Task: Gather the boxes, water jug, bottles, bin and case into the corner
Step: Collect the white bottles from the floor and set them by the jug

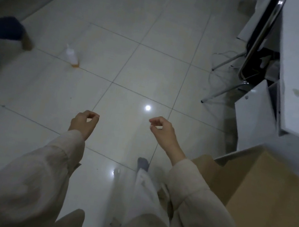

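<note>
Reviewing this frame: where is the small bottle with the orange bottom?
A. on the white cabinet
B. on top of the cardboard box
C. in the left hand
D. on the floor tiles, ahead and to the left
D: the bottle sits alone on the floor, well ahead of both empty hands.

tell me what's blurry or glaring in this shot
Head view: dim overall; ceiling-light glare spots on the glossy tile floor; the bottle and another person's legs at left are motion-smeared; left hand and right hand are fairly sharp; wide-angle bending at the edges.
</note>
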`<state>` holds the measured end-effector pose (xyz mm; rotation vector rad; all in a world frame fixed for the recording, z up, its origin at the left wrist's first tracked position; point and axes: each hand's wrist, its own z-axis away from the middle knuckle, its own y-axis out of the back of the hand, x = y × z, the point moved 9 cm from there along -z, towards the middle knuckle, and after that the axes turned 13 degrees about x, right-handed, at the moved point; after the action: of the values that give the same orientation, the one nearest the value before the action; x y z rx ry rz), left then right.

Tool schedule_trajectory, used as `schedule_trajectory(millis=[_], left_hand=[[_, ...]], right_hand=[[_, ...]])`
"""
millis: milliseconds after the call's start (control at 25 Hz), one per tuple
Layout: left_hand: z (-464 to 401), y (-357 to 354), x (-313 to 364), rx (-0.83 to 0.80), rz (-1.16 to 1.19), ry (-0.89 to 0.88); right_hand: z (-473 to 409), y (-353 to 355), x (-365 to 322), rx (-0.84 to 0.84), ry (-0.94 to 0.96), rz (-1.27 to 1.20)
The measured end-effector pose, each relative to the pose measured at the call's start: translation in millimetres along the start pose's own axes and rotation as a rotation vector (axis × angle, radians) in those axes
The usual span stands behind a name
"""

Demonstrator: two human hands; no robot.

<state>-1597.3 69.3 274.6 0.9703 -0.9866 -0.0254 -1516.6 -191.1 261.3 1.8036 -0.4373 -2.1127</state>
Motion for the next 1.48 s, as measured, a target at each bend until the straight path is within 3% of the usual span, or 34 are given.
schedule_trajectory(millis=[440, 840, 1080, 1320, 1480], left_hand=[[-194, -5, 64, 0.162, 0.093, 0.235], [-385, 67, 12, 0.349, 0.209, 0.44], [-532, 115, 27, 0.423, 0.252, 0.391], [-652, 114, 29, 0.439, 0.295, 0.377], [-722, 90, -8, 0.478, 0.291, 0.469]], right_hand=[[-244, -86, -93, -0.219, 0.077, 0.132], [-379, -298, -190, -0.506, 0.101, 0.174], [-467, -410, -268, -0.558, 0.096, 0.159], [-551, -518, -301, -0.623, 0.112, 0.241], [-600, -604, -293, -0.739, 0.121, 0.327]])
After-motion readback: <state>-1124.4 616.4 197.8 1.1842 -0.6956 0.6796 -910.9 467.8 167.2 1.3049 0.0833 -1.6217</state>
